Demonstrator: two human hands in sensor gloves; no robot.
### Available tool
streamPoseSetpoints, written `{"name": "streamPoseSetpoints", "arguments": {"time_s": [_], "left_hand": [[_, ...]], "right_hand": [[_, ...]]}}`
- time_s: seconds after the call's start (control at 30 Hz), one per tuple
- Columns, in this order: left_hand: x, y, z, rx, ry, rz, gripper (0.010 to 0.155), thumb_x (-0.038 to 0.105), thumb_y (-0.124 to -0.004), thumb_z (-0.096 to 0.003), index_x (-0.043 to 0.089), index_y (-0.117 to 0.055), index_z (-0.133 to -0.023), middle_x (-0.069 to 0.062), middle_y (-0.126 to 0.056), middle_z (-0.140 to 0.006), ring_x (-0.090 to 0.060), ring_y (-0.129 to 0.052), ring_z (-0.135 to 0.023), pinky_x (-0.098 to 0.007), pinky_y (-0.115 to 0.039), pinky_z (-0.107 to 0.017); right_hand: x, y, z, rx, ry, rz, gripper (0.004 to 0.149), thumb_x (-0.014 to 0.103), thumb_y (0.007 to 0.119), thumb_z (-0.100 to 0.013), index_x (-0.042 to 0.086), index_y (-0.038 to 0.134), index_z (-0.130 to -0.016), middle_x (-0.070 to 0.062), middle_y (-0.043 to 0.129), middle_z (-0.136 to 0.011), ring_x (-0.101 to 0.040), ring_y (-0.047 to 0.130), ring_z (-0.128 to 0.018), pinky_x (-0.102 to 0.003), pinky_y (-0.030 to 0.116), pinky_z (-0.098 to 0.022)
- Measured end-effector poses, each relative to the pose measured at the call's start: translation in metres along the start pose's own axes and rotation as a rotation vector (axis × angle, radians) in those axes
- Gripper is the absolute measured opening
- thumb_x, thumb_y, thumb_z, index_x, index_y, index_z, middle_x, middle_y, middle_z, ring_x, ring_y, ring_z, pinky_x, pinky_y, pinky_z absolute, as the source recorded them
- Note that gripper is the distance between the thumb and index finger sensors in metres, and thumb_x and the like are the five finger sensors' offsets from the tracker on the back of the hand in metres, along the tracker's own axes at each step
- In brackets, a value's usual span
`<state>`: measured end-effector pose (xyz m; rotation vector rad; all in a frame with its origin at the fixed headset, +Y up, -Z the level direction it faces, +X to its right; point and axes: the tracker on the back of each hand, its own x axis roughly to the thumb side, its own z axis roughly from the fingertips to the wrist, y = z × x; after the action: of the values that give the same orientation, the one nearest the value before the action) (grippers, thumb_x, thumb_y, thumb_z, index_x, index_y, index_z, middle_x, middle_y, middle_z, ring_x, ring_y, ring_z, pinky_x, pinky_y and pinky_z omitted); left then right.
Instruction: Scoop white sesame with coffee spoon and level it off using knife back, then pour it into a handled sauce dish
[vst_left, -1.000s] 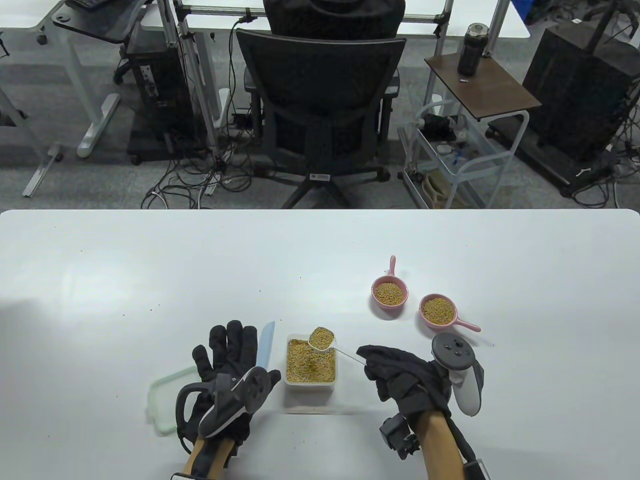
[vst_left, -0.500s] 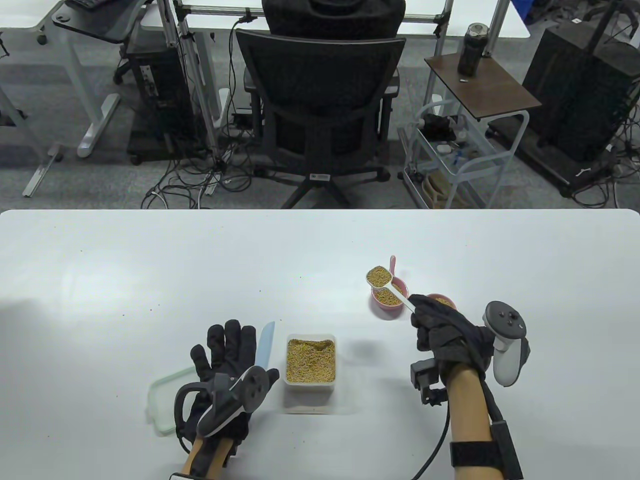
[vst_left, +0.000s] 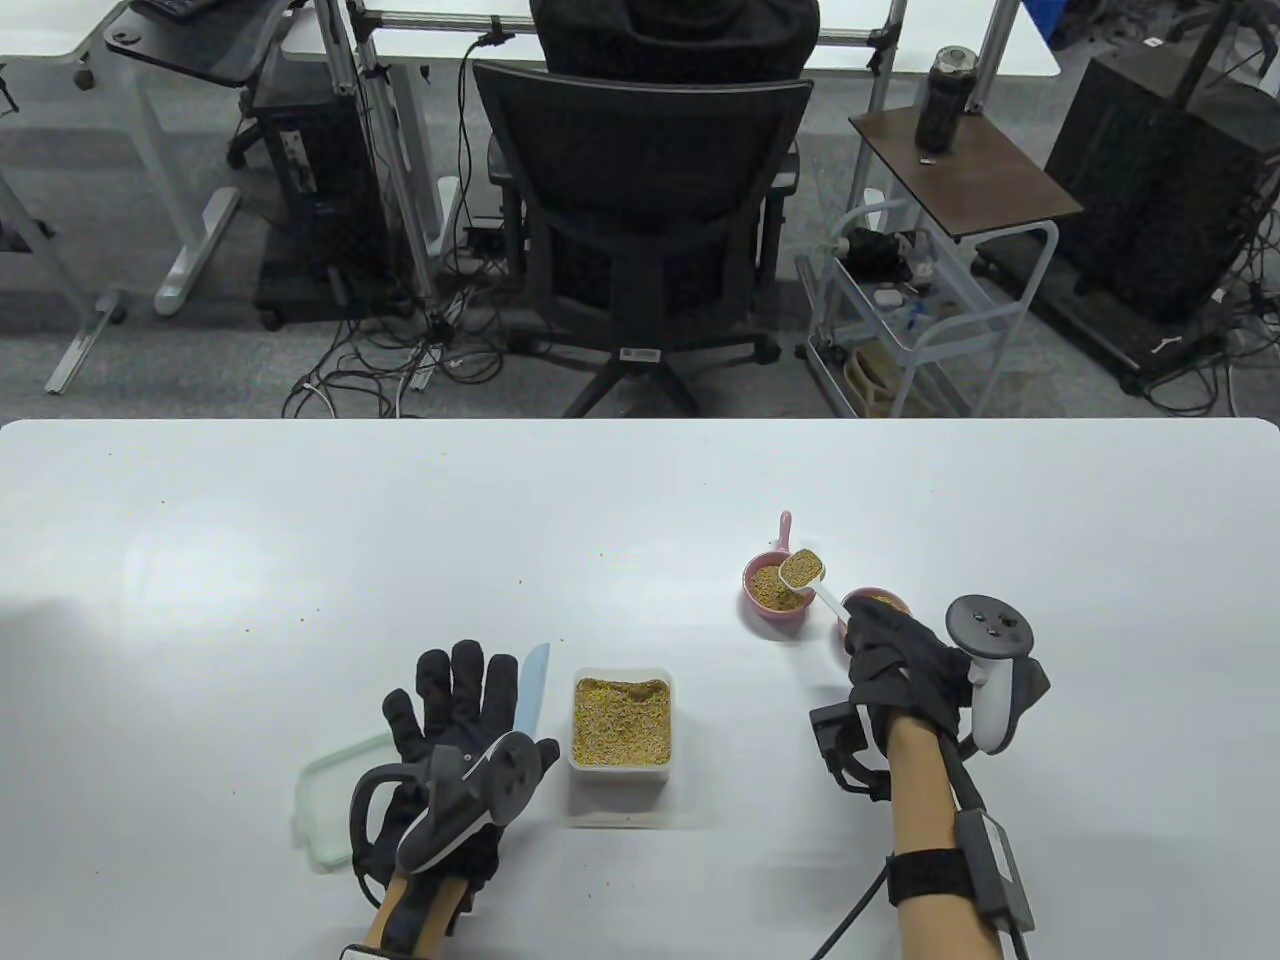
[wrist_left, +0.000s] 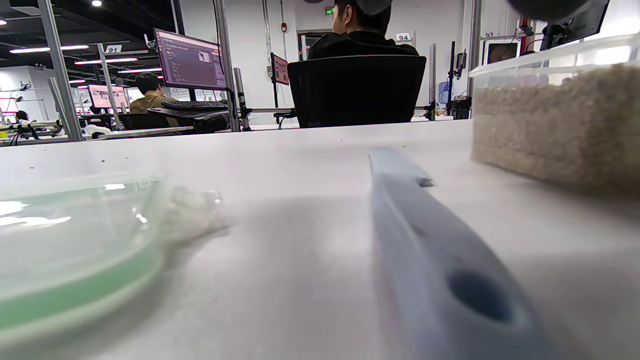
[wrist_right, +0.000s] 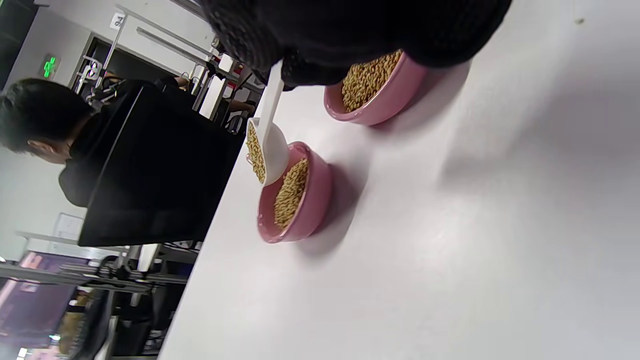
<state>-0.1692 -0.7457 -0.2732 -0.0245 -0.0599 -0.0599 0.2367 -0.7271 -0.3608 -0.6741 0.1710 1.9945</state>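
While the left hand (vst_left: 455, 725) lies flat on the bench (vst_left: 200, 560) at the lower left of the table view, fingers (vst_left: 450, 680) straight and spread, palm down over the handle of the pale blue knife (vst_left: 530, 690), the blade points away toward the top of the frame, its long axis running near to far. Just left of that hand sits a green-rimmed lid (vst_left: 320, 800); just right stands the clear tub of white sesame (vst_left: 621, 722). At the lower right, the right hand (vst_left: 900, 665) reaches up and left with its forearm rising from the bottom edge, fingers curled and clamped on the handle of the white coffee spoon (vst_left: 812, 580). That spoon's handle runs diagonally up-left, its bowl tipped over the farther pink handled sauce dish (vst_left: 778, 588), sesame inside both. A second pink dish (vst_left: 880, 600) is partly hidden under the hand. Far behind, placards read "91" (wrist_left: 113, 49) and "94" (wrist_left: 403, 36).
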Motion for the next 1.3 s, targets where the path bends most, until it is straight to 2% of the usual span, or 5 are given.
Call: {"name": "streamPoseSetpoints", "arguments": {"time_s": [0.3, 0.83, 1.03, 1.13, 1.3], "left_hand": [[0.000, 0.001, 0.001, 0.004, -0.006, -0.019, 0.089, 0.071, -0.052, -0.0508, 0.026, -0.023, -0.122, -0.013, -0.020, -0.129, -0.045, -0.016, -0.113, -0.068, -0.025, -0.074], [0.002, 0.002, 0.001, 0.002, -0.003, -0.056, 0.091, 0.071, -0.052, -0.0507, 0.025, -0.022, -0.122, -0.013, -0.020, -0.129, -0.046, -0.015, -0.113, -0.068, -0.025, -0.073], [0.001, 0.002, 0.001, 0.008, 0.000, -0.047, 0.091, 0.071, -0.053, -0.0507, 0.024, -0.022, -0.122, -0.014, -0.019, -0.129, -0.046, -0.015, -0.113, -0.069, -0.025, -0.073], [0.002, 0.002, 0.001, 0.006, -0.002, -0.046, 0.091, 0.071, -0.052, -0.0507, 0.024, -0.022, -0.122, -0.014, -0.019, -0.129, -0.046, -0.015, -0.113, -0.069, -0.025, -0.073], [0.002, 0.002, 0.001, 0.003, -0.004, -0.047, 0.090, 0.071, -0.053, -0.0511, 0.025, -0.021, -0.122, -0.014, -0.019, -0.129, -0.046, -0.014, -0.113, -0.069, -0.025, -0.073]], "right_hand": [[0.022, 0.016, 0.012, -0.120, -0.101, 0.287, 0.041, 0.025, 0.077, -0.060, 0.022, 0.082, -0.101, -0.013, 0.086, -0.084, -0.015, 0.090, -0.044, -0.046, 0.079, -0.050], [0.046, 0.032, 0.032, -0.283, -0.213, 0.596, 0.041, 0.026, 0.079, -0.060, 0.028, 0.082, -0.100, -0.011, 0.079, -0.093, -0.017, 0.088, -0.055, -0.047, 0.075, -0.058], [0.054, 0.013, 0.046, -0.251, -0.269, 0.499, 0.040, 0.027, 0.079, -0.059, 0.028, 0.084, -0.099, -0.003, 0.086, -0.088, -0.017, 0.090, -0.054, -0.046, 0.076, -0.058], [0.056, 0.002, 0.056, -0.265, -0.299, 0.519, 0.039, 0.027, 0.081, -0.059, 0.028, 0.086, -0.097, -0.003, 0.089, -0.084, -0.016, 0.092, -0.051, -0.045, 0.077, -0.057], [0.035, -0.002, 0.064, -0.111, -0.387, 0.497, 0.039, 0.029, 0.084, -0.058, 0.023, 0.087, -0.097, -0.007, 0.092, -0.078, -0.015, 0.093, -0.045, -0.045, 0.081, -0.052]]}}
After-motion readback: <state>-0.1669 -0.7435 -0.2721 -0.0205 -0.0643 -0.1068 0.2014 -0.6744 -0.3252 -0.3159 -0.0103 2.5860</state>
